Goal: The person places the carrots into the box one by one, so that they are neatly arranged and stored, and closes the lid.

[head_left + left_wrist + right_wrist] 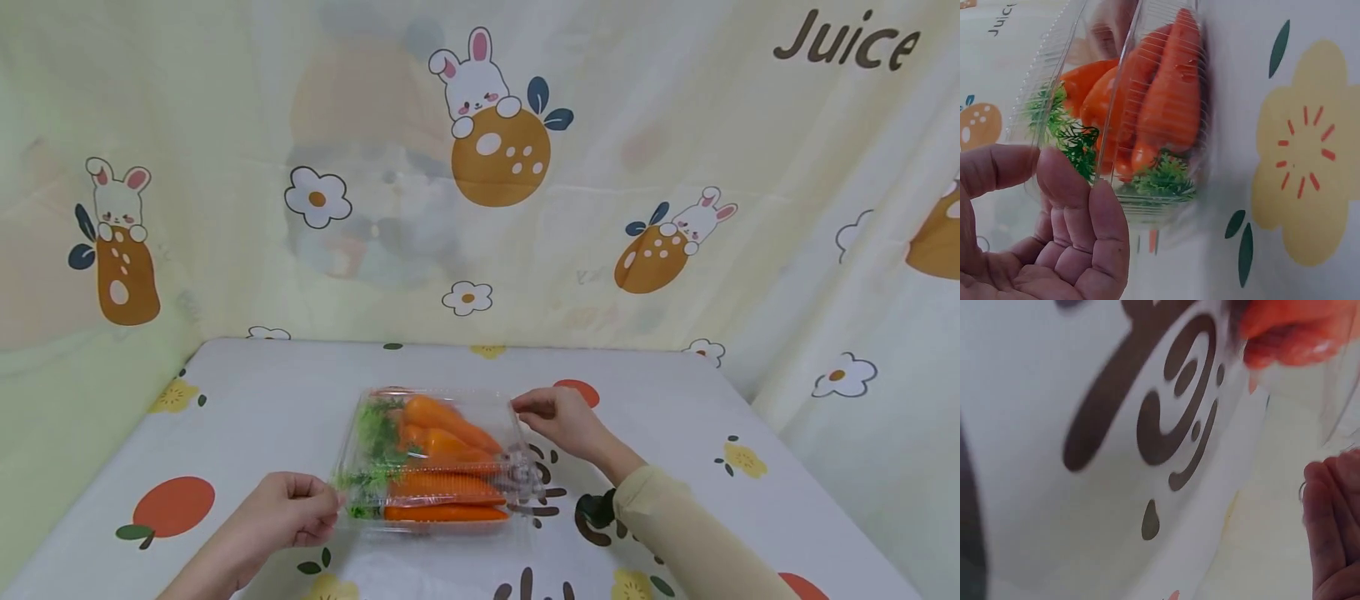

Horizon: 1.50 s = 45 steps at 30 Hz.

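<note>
A clear plastic container [517, 533] with a see-through lid [480, 402] lies on the table in the head view. Several orange carrots [446, 513] with green leafy tops [378, 429] fill it, seen through the plastic. My left hand [296, 508] pinches the lid's edge at the near left, thumb against the fingers; the left wrist view shows this grip [1066, 212] close up. At the far right corner my right hand [558, 417] pinches the lid's rim between thumb and fingers. Only part of that hand [1335, 519] enters the right wrist view, beside the clear edge.
A white tablecloth [247, 417] printed with fruit, flowers and brown marks covers the table. Behind it and along both sides hang pale curtains [375, 308] with rabbit prints. A dark band [596, 508] sits at the right wrist.
</note>
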{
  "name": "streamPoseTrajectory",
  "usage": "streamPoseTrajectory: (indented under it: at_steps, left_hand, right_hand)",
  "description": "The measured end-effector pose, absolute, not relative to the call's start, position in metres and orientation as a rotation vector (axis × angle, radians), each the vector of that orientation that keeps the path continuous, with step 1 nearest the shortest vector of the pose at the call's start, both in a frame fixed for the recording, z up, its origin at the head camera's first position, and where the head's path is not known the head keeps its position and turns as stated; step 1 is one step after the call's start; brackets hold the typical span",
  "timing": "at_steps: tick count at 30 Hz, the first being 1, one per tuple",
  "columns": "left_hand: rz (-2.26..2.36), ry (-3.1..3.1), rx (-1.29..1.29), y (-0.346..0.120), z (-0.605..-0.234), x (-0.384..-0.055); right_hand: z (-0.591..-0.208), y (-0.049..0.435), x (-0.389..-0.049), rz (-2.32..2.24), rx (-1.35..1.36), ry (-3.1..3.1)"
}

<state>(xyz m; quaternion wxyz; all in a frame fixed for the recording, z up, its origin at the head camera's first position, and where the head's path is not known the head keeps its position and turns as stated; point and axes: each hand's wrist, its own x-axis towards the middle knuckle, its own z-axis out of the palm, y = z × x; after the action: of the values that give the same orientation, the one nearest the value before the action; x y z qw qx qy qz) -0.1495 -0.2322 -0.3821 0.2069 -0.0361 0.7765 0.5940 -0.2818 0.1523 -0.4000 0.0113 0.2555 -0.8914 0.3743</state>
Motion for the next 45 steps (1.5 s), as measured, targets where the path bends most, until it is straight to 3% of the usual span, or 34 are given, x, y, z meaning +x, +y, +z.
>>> streamPoseTrajectory:
  at_steps: [20,45]
  left_hand:
    - [1.613,2.156,-0.112,-0.234,-0.386,-0.15]
    - [1.639,2.135,-0.138,-0.233,-0.385,-0.15]
  right_hand:
    - [-0.359,0.171,-0.186,1.502,0.646,-2.849]
    - [-0.377,0.16,-0.179,2.043,0.705,-3.033]
